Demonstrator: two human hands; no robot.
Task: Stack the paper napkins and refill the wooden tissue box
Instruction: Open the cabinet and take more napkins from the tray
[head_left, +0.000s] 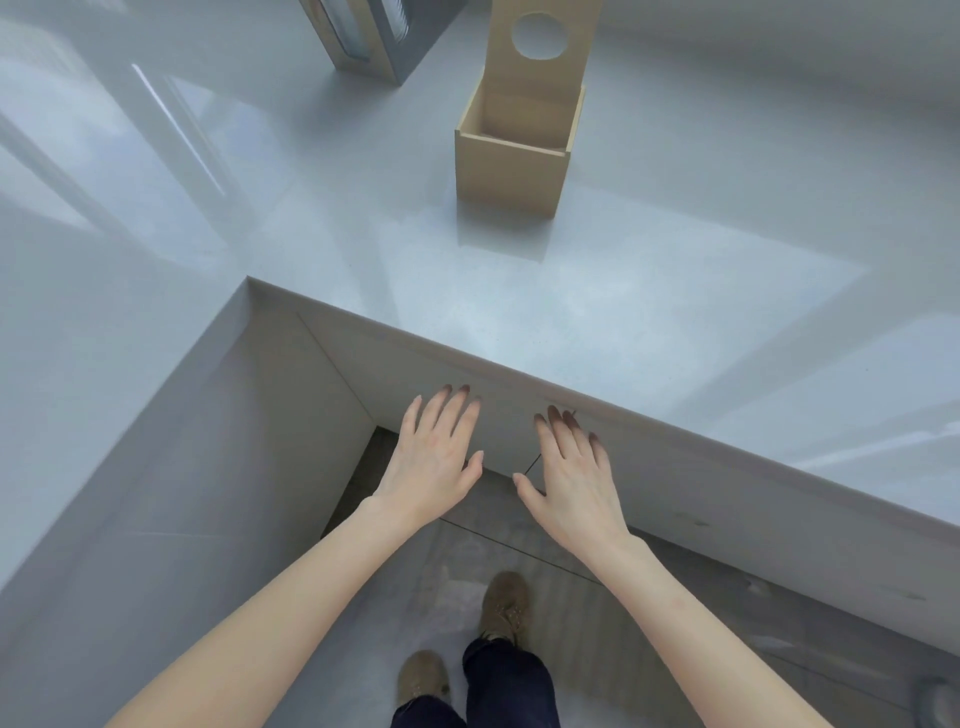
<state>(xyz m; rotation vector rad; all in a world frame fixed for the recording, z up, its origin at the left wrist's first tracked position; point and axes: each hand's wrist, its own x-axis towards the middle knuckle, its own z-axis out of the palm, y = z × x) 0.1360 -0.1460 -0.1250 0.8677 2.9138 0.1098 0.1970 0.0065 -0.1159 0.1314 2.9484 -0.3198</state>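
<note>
wooden tissue box (511, 161) is seen standing upright on the countertop (675, 249), back from its inner corner, lid (540, 44) raised and cavity apparently empty. no napkins are seen. left hand (434, 462) and right hand (574, 483) are held spread and empty below the counter's front edge, gripping nothing. box is judged stiff, light, likely slidy on the glossy top; best gripped by opposite side walls.
</note>
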